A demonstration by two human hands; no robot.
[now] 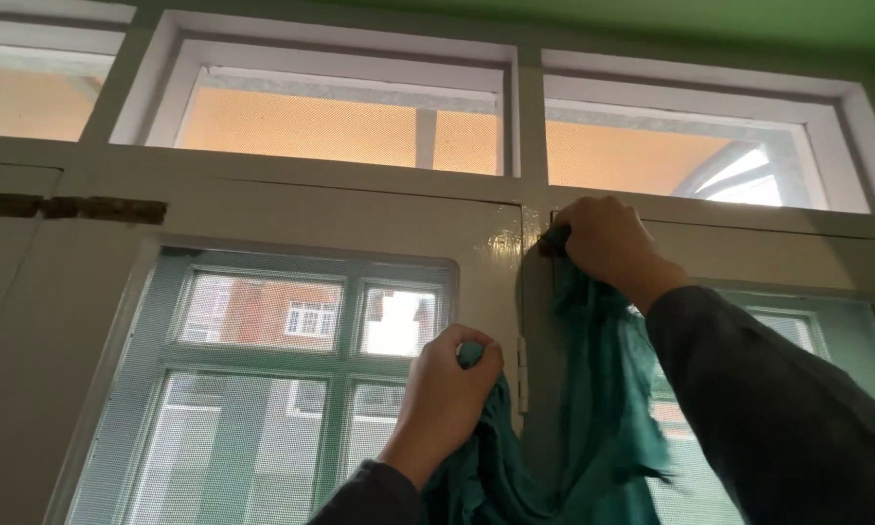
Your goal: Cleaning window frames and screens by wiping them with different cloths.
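The work shown was wiping the painted window frame (pixel 359 209) with a green cloth (pixel 593 389).

**State of the hands.** The right hand (pixel 603 243) was raised to the top corner of the frame, just right of the vertical joint between the two window leaves. Its grip was closed on one end of the cloth and pressed that end against the paint. The left hand (pixel 447 394) was lower, to the left of the same joint and level with the hinge (pixel 522 374). Its grip was closed around a bunched part of the cloth. The cloth hung between the two hands and trailed below the left hand, out of view.

**Doing the step well (judgement).**
1. The pad under the right hand should have stayed flat against the frame so that the fingers pressed cloth, not bare paint.
2. Strokes along the top rail were best kept short and run into the corner, where dirt would gather.
3. The slack held by the left hand needed to stay clear of the hinge and the joint, where loose fabric could catch.
4. Pressure should have been moderate, since the mesh screen (pixel 243 428) below the frame looked easy to dent.

**Packages, labels and signs.** None could be seen on the frame or near it. A rough brown strip (pixel 68 206) ran along the frame at its left end.
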